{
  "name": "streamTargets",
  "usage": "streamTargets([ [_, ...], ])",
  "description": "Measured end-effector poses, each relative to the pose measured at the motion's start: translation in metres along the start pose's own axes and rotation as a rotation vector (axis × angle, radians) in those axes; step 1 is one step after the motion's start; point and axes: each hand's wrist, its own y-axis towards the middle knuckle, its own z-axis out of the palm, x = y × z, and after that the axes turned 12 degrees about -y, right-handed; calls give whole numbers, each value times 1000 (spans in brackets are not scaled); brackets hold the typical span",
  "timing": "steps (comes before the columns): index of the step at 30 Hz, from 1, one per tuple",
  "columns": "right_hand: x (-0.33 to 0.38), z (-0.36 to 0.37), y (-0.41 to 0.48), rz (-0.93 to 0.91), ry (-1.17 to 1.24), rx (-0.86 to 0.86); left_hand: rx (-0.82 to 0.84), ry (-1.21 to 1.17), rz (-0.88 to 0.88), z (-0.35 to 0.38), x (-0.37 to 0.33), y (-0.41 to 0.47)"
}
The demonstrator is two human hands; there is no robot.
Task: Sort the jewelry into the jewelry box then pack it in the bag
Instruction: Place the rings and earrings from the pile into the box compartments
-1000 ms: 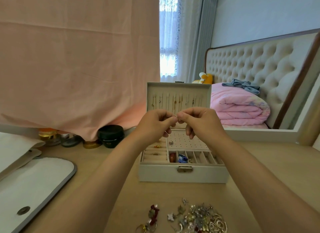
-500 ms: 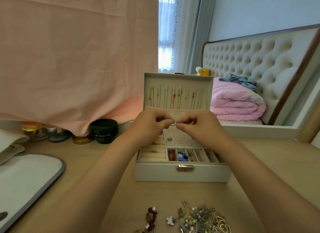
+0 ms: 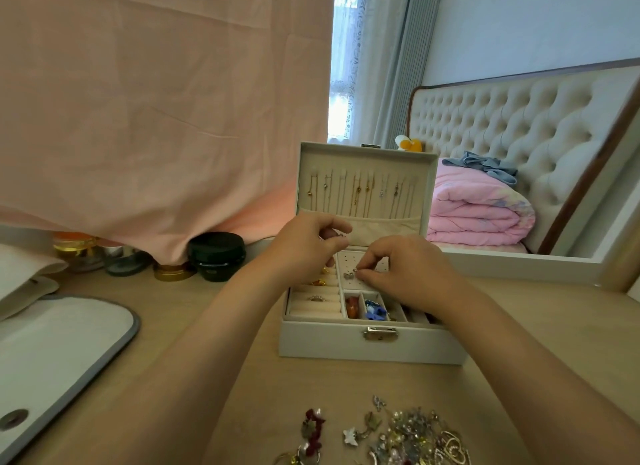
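A white jewelry box [image 3: 346, 341] stands open on the wooden table, with necklaces hanging inside its raised lid [image 3: 363, 187]. My right hand [image 3: 405, 274] reaches over the box's perforated earring panel and pinches a small silver earring [image 3: 355, 271] against it, beside another stud [image 3: 347, 276]. My left hand [image 3: 304, 246] hovers above the ring rolls and pinches a tiny silver piece [image 3: 341, 235]. A heap of loose jewelry [image 3: 408, 437] lies at the table's near edge. The white bag [image 3: 52, 343] lies flat at the left.
Dark and gold cosmetic jars [image 3: 214, 255] stand at the back left under a hanging pink cloth [image 3: 156, 101]. A mirror [image 3: 519, 153] behind the box reflects a bed and a pink quilt. Red flower earrings [image 3: 313, 426] lie near the heap.
My hands have parted. The right one has dropped to the earring panel with the earring, while the left stays higher with a small piece. The view has tilted down a little.
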Motion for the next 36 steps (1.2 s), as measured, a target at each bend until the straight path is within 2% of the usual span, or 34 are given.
streamTargets([
  [6, -3, -9, 3, -60, 31, 141, -36, -55, -12, -2, -1, -2],
  [10, -4, -12, 4, -25, 88, 207, -7, -63, -16, -2, -2, -5],
  [14, -2, -9, 7, 47, 323, 17, -2, -106, -39, 0, -3, -7],
  [17, 5, -14, 6, 94, 531, -27, -47, -166, -69, 1, -4, -6],
  [24, 11, -10, 7, 193, 675, -132, -90, -258, -99, 0, -8, -7],
  [28, 12, -4, 8, 225, 701, -160, -51, -246, -66, 0, -8, -10],
  [30, 11, -1, 8, 244, 684, -168, -23, -189, -38, -1, -8, -11],
  [32, 10, 2, 9, 249, 616, -158, 7, 44, 12, -2, -8, -11],
  [34, 10, 6, 9, 230, 436, -139, 32, 294, 42, -2, -7, -12],
  [36, 13, 7, 8, 186, 244, -92, 70, 409, 41, -2, -5, -14],
])
